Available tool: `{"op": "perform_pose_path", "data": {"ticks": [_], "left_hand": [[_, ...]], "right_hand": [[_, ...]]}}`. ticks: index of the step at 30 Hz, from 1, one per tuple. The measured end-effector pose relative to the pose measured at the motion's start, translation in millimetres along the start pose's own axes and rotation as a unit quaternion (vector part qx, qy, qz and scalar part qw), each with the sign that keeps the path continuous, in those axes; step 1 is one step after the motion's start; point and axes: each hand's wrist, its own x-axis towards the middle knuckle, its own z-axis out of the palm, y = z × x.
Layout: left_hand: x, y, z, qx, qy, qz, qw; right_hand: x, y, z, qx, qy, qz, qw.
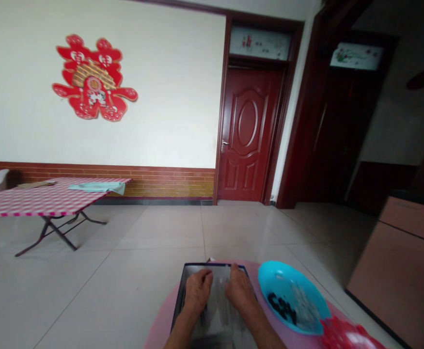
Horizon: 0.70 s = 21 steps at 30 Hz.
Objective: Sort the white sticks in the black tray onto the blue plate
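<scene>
A shallow dark-rimmed box (pixel 176 310) lies on a round pink tabletop (pixel 159 325) at the bottom of the view. Inside it are thin, clear strips or tubes (pixel 221 303), blurred. Over the left part of the box, my left hand (pixel 197 290) is closed with its fingertips pinched. My right hand (pixel 240 287), also closed, is over the box's right side near the far edge. What sits between the fingers of either hand is too small and blurred to name. Beside the box, a blue plastic basin (pixel 270 266) contains small black pieces (pixel 282 309) and clear pieces (pixel 305 305).
Something red and shiny (pixel 346 334) lies beside the basin at the near right. A folding table (pixel 33 201) with a checked cover and a pale green cloth (pixel 97 186) stands at the left. A brown cabinet (pixel 404 261) is on the right; a red door (pixel 248 131) is behind.
</scene>
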Motion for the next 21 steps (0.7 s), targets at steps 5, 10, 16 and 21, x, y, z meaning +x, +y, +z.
{"op": "perform_pose_path", "data": {"ticks": [5, 10, 16, 21], "left_hand": [[6.2, 2.1, 3.2, -0.146, -0.041, -0.052, 0.987], [10.1, -1.8, -7.2, -0.204, 0.075, -0.064, 0.974], [13.5, -1.6, -13.0, -0.236, 0.223, -0.044, 0.945], [12.1, -4.1, -11.7, -0.181, 0.237, -0.031, 0.954]], "right_hand": [[-6.6, -42.2, -0.8, 0.051, -0.02, 0.005, 0.998], [-12.0, -34.6, 18.6, 0.202, -0.03, -0.05, 0.978], [-31.5, -18.1, 51.5, -0.013, -0.099, -0.057, 0.993], [-37.7, -18.3, 62.8, -0.054, -0.103, -0.019, 0.993]]}}
